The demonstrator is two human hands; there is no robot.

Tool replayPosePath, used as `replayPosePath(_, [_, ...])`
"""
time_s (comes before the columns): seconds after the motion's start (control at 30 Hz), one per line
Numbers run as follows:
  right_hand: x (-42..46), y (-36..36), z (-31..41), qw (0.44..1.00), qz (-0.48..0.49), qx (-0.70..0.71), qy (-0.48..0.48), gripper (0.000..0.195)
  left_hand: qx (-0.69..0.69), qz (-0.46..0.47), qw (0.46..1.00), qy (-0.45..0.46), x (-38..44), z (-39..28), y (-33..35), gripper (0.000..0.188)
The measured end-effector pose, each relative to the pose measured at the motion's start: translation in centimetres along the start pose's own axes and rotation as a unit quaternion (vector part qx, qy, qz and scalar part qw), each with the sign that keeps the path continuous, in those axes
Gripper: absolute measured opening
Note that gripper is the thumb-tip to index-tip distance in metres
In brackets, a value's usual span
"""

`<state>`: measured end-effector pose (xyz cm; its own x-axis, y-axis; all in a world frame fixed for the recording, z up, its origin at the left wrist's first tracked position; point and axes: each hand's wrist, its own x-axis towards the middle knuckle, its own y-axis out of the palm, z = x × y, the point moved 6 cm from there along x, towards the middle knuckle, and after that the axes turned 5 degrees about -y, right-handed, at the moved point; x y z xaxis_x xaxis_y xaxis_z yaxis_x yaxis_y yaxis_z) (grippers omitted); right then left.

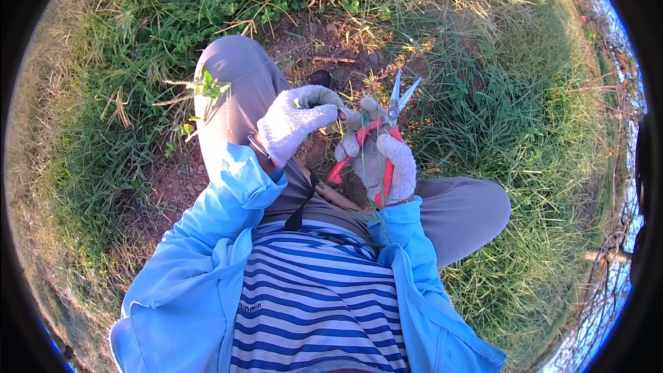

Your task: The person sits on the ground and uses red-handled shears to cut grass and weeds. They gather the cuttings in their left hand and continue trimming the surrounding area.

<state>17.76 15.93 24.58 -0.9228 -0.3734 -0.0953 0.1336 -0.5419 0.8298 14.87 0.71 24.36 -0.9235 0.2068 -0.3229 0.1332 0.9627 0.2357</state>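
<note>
My right hand point(386, 158), in a pale knit work glove, holds garden snips point(392, 113) with red handles. Their two slim blades point away from me and stand apart. Across the palm and handles runs a long green grass blade point(363, 158). My left hand point(300, 119), gloved alike, is curled close beside the right one, its fingertips near the right fingers. A bare fingertip pokes out of this glove. A small green leaf point(297, 103) shows by the curled fingers; what they pinch is hidden. A leafy sprig point(210, 86) crosses in front of my left knee.
My bent legs in grey trousers point(466, 217) frame a patch of bare reddish soil point(334, 36). A light brown wooden-looking piece point(336, 196) and a black strap point(303, 207) lie at my lap. Dense grass point(487, 103) and low leafy weeds point(171, 15) surround me.
</note>
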Motion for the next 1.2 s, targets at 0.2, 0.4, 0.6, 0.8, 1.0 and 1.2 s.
replayPosePath(0.2, [0.1,-0.3,-0.2,0.999,0.008,0.046,0.000,0.065,0.000,0.005,1.000,-0.002,0.3,0.4,0.0,0.017])
replayPosePath(0.4, [0.2,-0.5,-0.4,1.000,0.001,0.007,0.003,0.061,-0.013,0.011,1.000,-0.008,0.4,0.6,0.1,0.017])
replayPosePath(0.6, [0.1,-0.2,-0.4,1.000,0.018,0.018,0.009,0.060,-0.030,0.012,0.999,-0.040,1.0,1.6,0.0,0.025])
replayPosePath(0.8, [-0.2,0.0,-0.8,0.995,0.042,0.073,0.046,0.064,-0.066,0.011,0.997,-0.032,1.7,1.7,1.0,0.029])
replayPosePath(1.0, [-0.3,0.3,-1.1,0.997,0.043,0.037,0.059,0.064,-0.272,0.073,0.954,-0.102,2.6,3.1,1.6,0.032])
replayPosePath(1.2, [-0.4,0.2,-1.6,0.994,0.049,0.053,0.085,0.065,-0.354,0.168,0.912,-0.123,2.5,3.8,1.3,0.021])
